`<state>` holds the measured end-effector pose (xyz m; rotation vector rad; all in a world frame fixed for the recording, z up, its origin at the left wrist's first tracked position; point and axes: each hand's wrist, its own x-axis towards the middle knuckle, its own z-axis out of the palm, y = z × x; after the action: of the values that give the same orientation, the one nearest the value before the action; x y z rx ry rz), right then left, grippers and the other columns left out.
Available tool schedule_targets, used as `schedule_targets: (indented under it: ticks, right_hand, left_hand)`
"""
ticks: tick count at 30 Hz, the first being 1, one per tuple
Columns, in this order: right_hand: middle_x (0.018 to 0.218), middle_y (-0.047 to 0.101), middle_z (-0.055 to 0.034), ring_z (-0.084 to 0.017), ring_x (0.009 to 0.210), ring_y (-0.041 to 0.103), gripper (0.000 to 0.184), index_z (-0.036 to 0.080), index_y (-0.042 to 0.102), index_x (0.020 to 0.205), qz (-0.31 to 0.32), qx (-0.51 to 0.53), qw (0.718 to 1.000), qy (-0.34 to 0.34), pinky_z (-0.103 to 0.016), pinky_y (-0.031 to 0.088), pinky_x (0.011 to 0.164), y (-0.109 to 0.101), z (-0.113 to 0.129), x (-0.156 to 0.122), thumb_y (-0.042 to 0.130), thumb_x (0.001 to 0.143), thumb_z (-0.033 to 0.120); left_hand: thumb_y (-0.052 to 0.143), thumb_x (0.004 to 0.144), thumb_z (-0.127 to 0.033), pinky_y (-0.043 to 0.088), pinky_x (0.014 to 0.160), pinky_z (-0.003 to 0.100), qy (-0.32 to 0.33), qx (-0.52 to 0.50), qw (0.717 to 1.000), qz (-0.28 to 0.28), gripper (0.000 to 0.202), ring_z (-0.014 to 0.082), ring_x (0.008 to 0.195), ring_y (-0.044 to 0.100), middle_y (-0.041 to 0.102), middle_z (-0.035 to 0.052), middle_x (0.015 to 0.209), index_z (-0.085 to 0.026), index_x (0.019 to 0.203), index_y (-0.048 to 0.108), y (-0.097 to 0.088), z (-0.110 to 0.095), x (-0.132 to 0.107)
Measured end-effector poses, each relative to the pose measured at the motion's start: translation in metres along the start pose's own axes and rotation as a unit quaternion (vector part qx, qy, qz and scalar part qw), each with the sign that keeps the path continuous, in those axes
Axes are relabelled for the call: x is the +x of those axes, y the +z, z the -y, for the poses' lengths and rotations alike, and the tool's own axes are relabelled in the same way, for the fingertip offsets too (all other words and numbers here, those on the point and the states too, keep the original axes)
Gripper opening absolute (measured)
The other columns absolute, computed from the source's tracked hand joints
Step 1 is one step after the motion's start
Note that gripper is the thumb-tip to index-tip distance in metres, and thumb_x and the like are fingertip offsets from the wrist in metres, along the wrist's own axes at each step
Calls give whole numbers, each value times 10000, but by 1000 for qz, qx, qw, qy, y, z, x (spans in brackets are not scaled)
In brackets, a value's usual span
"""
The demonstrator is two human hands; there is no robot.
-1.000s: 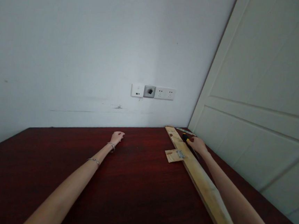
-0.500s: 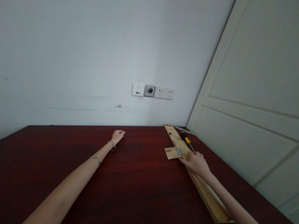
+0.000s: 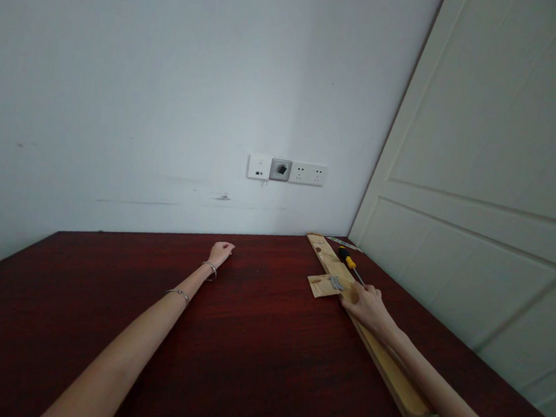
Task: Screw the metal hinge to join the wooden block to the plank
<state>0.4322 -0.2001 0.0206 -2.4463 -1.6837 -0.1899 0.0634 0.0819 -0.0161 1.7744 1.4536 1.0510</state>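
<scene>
My left hand (image 3: 221, 253) rests on the dark red tabletop with its fingers curled in. Anything inside it is hidden. On the right, my right hand (image 3: 370, 309) lies across a long wooden plank (image 3: 330, 260), thumb at the left edge and fingers at the right edge, closed about it. A short wooden piece (image 3: 320, 285) sits crosswise on the plank just beyond my thumb. Grey metal hardware, perhaps a hinge (image 3: 336, 282), lies where the two pieces meet. A black and yellow screwdriver (image 3: 348, 259) lies along the plank's right side, its tip near my right fingers.
The dark red table (image 3: 252, 336) meets a white wall (image 3: 171, 95) that carries sockets (image 3: 307, 173). A pale panelled door or cabinet side (image 3: 485, 175) stands along the right edge. A thin marked strip (image 3: 344, 243) lies at the back right corner.
My right thumb has drawn back slightly to the right, away from the short wooden piece. The whole view has shifted a little. My left hand stays in place.
</scene>
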Motion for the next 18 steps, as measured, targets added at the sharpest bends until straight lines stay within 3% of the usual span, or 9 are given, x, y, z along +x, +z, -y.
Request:
schedule_targets:
  ticks: [6, 10, 13, 18]
  right_hand:
    - [1097, 558, -206, -345, 1053, 509, 605, 83, 507, 1218, 8, -4, 1000, 2, -397, 345, 902, 8, -10, 5, 504, 770, 490]
    - [1169, 520, -218, -384, 1069, 505, 683, 95, 457, 1272, 41, -22, 999, 14, -452, 380, 851, -4, -2, 2, 481, 784, 572]
    - [1292, 449, -218, -417, 1130, 462, 619, 124, 479, 1260, 55, -27, 998, -18, -504, 388, 844, -22, 25, -4, 448, 816, 554]
    - [1396, 386, -201, -396, 1249, 368, 698, 133, 380, 1376, 25, 32, 987, -155, -498, 308, 975, -36, 105, -3, 343, 857, 597]
  left_hand:
    - [534, 770, -290, 393, 511, 199, -5, -8, 1000, 1, 226, 151, 604, 585, 655, 51, 657, -131, 715, 685, -1, -2, -2]
    - [532, 775, -279, 391, 488, 198, -8, -16, 1000, 8, 225, 133, 548, 557, 646, 45, 641, -122, 747, 691, -1, -2, -3]
    - [535, 782, -261, 401, 480, 195, -8, -22, 1000, 19, 218, 118, 526, 540, 646, 51, 654, -107, 772, 689, -2, -3, -3]
    - [574, 746, -209, 452, 518, 197, -4, -17, 998, 57, 163, 118, 556, 565, 645, 65, 632, -94, 685, 673, -7, -10, -2]
